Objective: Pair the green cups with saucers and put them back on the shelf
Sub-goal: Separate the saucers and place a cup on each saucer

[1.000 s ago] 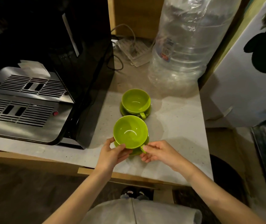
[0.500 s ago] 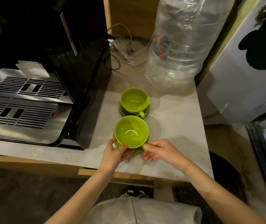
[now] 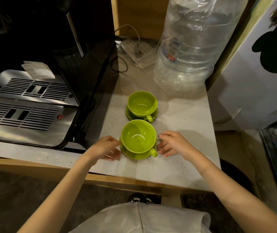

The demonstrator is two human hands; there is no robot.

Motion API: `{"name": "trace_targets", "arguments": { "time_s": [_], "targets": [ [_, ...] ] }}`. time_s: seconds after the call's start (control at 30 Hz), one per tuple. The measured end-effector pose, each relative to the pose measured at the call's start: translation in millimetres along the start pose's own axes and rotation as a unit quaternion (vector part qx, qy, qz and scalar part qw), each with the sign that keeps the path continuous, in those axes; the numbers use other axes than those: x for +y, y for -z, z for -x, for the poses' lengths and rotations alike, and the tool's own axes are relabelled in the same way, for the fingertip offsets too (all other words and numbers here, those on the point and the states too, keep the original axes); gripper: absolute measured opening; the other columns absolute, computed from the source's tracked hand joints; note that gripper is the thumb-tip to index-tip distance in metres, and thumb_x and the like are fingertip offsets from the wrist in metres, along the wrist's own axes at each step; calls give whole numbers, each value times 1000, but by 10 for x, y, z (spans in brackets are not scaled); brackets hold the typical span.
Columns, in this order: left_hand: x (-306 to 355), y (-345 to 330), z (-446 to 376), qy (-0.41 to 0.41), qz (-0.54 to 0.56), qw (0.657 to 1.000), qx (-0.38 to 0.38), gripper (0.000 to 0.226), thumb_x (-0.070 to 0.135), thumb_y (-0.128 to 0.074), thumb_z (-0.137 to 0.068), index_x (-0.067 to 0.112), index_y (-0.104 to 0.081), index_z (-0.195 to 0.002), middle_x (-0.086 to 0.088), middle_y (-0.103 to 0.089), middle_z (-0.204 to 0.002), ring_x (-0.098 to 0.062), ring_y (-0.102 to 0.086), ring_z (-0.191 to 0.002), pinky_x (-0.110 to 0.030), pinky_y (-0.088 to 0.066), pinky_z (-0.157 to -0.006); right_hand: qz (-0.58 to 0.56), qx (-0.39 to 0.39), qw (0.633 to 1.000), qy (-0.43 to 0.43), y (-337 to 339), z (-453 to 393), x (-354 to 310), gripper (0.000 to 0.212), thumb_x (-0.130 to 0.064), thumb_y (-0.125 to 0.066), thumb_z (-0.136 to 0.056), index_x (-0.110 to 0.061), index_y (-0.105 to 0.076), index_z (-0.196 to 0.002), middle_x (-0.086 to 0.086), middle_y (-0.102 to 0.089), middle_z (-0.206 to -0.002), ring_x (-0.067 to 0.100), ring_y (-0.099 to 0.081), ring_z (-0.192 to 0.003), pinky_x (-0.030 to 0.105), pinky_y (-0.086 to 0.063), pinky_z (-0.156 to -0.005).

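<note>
Two green cups stand on green saucers on the pale speckled shelf top (image 3: pixel 181 125). The near cup (image 3: pixel 137 135) sits on its saucer (image 3: pixel 134 155), handle pointing toward me and right. The far cup (image 3: pixel 142 103) rests on its saucer (image 3: pixel 153 113) just behind. My left hand (image 3: pixel 105 147) lies at the near saucer's left edge, fingers curled and touching the rim. My right hand (image 3: pixel 173 144) hovers just right of the near cup, fingers spread, holding nothing.
A black coffee machine (image 3: pixel 87 47) with a steel drip tray (image 3: pixel 25 115) fills the left. A big clear water bottle (image 3: pixel 188 47) stands at the back right, with a white power strip (image 3: pixel 137 51) and cables behind the cups. A white panel (image 3: pixel 252 81) borders the right.
Both hands let go of the near cup and saucer and drew apart to its sides. The near set now rests on the shelf top.
</note>
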State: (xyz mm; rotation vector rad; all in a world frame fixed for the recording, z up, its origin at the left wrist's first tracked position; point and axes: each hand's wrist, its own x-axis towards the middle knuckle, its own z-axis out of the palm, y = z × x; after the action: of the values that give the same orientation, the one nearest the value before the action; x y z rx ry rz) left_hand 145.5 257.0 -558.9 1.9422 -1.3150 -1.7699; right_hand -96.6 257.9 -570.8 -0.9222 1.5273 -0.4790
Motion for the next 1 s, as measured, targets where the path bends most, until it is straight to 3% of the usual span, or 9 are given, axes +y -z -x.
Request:
{"name": "trace_targets", "arguments": {
  "time_s": [0.13, 0.3, 0.4, 0.6, 0.73, 1.0],
  "targets": [
    [-9, -53, -113, 5, 40, 999, -19, 24, 18, -56, -88, 11, -49, -110, -17, -72, -86, -18, -71, -62, -30, -60, -66, -4, -15, 1000, -10, -70, -123, -13, 18, -16, -46, -93, -13, -52, -110, 11, -62, -74, 18, -64, -57, 27, -58, -52],
    [-92, -141, -205, -27, 62, 997, 33, 15, 7, -55, -88, -1, -55, -100, -7, -69, -51, -12, -67, -44, -22, -57, -49, 24, 20, 999, 16, -108, -258, 97, 14, -10, -51, -90, -7, -57, -103, 11, -63, -63, 9, -61, -39, 22, -54, -43],
    [-89, -157, -210, -33, 64, 996, 44, 7, 6, -56, -87, 0, -57, -91, -5, -67, -44, -10, -65, -40, -19, -54, -44, 36, 32, 999, 11, -124, -316, 139, 11, -8, -54, -88, -2, -59, -96, 14, -64, -60, 11, -60, -37, 23, -54, -42],
    [-106, -152, -184, -30, 74, 996, 25, 21, 6, -58, -85, -7, -53, -101, -10, -69, -51, -14, -67, -44, -23, -56, -46, 30, 18, 999, 19, -108, -307, 176, 2, -6, -58, -87, -5, -56, -86, 12, -64, -57, 12, -61, -38, 24, -55, -44],
    [-140, -191, -125, -39, 66, 997, 0, 22, 3, -57, -86, -10, -53, -102, -12, -71, -55, -16, -68, -47, -24, -57, -49, 18, 8, 1000, 24, -68, -218, 225, 4, -6, -61, -85, -5, -57, -84, 2, -64, -43, 12, -62, -36, 22, -53, -40],
    [164, -192, 107, -81, 61, 995, -24, 14, 11, -58, -85, 1, -56, -95, -8, -73, -60, -14, -70, -54, -20, -56, -50, -53, 8, 997, 61, 164, 110, 9, 6, 1, -55, -86, -2, -58, -81, 2, -62, -40, 9, -59, -34, 19, -51, -39]
  ]
}}
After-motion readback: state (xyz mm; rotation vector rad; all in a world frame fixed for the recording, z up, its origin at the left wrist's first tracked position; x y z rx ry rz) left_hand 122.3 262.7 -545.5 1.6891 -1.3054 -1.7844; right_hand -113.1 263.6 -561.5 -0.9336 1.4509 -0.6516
